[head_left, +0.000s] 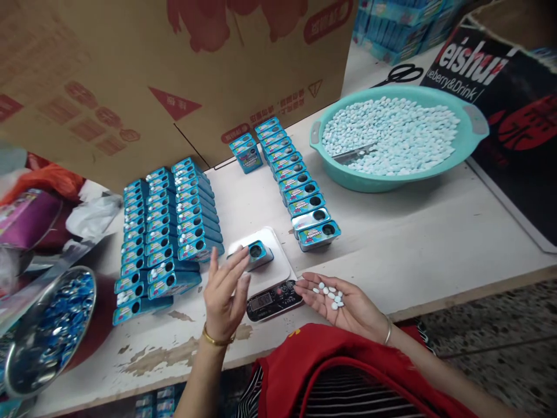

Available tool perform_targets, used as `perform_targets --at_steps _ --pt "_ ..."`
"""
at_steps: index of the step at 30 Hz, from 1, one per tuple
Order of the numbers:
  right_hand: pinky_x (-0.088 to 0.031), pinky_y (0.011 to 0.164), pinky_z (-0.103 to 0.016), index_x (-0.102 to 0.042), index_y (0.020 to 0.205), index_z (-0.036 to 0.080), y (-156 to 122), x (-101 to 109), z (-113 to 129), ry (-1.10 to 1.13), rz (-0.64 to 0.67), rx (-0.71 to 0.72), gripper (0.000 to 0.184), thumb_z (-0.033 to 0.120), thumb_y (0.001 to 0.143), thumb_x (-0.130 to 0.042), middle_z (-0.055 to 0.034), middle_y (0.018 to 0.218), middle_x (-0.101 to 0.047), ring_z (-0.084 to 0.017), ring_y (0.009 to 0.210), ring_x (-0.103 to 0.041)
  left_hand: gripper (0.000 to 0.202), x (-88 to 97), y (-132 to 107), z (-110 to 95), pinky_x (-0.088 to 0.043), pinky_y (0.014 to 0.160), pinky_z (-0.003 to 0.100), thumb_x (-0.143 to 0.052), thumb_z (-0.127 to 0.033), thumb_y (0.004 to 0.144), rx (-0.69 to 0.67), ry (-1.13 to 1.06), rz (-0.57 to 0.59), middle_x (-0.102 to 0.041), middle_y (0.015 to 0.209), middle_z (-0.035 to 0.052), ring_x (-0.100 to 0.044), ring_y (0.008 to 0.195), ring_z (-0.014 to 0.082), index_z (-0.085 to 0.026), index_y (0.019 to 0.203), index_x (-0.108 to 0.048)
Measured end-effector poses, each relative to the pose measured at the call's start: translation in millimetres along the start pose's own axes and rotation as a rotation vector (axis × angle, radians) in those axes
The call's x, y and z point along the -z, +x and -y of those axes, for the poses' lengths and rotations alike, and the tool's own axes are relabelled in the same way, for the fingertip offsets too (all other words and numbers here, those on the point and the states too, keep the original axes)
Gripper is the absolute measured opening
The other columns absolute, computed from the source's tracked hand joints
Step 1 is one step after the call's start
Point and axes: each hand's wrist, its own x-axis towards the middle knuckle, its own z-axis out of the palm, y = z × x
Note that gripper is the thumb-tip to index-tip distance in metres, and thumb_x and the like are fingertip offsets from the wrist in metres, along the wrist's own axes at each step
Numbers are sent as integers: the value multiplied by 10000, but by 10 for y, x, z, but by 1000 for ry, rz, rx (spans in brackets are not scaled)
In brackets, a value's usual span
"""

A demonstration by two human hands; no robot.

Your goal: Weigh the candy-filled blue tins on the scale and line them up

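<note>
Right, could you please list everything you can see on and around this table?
digital scale: one, white, black display, front centre
tin on the scale: one, blue, round hole on top
tins in rows: dozens, blue, three columns left of the scale, one row right
basin: one, teal, far right, full of pale candies
scoop: one, metal, in the basin
scissors: one pair, black, behind the basin
cardboard box: one, brown, behind the tins
metal bowl: one, silver, far left, holding shiny blue pieces
left hand: open, beside the tin on the scale
right hand: palm up, about ten white candies on it
</note>
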Motion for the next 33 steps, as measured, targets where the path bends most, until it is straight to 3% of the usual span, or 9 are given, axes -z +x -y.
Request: perform_targets --at_steps 4,9,12,14,16,19,22,28,33 --pt "-543 883 -288 -664 987 67 -21 -23 30 21 -48 33 216 129 845 -515 -142 999 -722 -206 984 -684 352 69 -26 41 -203 1128 600 -471 -170 907 138 88 -159 -528 1340 105 -455 1290 239 -235 1250 -521" --pt "-544 874 -285 -667 981 69 -17 -66 28 14 -50 12 220 120 846 -500 -136 994 -724 -207 988 -682 399 -34 -79 -22 -99 1110 651 -532 -215 884 52 209 29 -412 1438 121 -286 1388 305 -256 1279 -498" --pt "-547 859 -281 -671 968 69 -12 -76 19 12 -50 2 212 125 845 -507 -134 982 -726 -205 974 -687 479 -84 -4 -66 -105 1110 645 -567 -274 870 55 225 35 -400 1441 124 -285 1386 312 -265 1329 -432" --pt "-551 843 -276 -674 959 66 -12 -75 16 21 -58 5 206 129 842 -516 -138 965 -729 -202 947 -695 557 -58 81 -47 -181 1101 619 -608 -338 842 76 243 62 -445 1388 148 -361 1336 321 -236 1349 -401" --pt "-555 823 -275 -678 941 64 -7 -74 11 41 -68 13 191 125 834 -532 -143 945 -732 -202 916 -704 539 4 202 25 -352 1032 531 -606 -368 840 56 222 184 -556 1231 143 -513 1173 289 -206 1320 -422" --pt "-558 806 -285 -684 911 56 23 -87 -1 80 -91 5 163 124 812 -574 -151 918 -736 -216 883 -711 345 78 510 243 -483 834 366 -544 -338 880 28 161 322 -620 1002 83 -590 923 212 -196 1191 -504" --pt "-557 798 -292 -691 890 49 64 -107 -7 100 -98 -15 153 137 796 -609 -159 905 -736 -230 872 -712 287 14 1011 580 -471 828 340 -541 -302 864 68 194 227 -602 1005 74 -574 939 212 -191 1128 -523" --pt "-555 799 -289 -705 887 62 110 -68 52 110 -88 14 147 156 796 -638 -164 928 -734 -222 873 -711 303 -584 2088 1321 -441 843 331 -600 -249 786 46 369 294 -598 1033 86 -567 972 232 -189 1082 -585" --pt "-560 817 -293 -712 878 51 113 -45 115 132 -94 39 147 136 776 -651 -179 944 -730 -230 889 -708 346 -947 2451 1445 -390 870 430 -608 -232 776 77 443 289 -578 1101 145 -527 1044 313 -170 1116 -591"
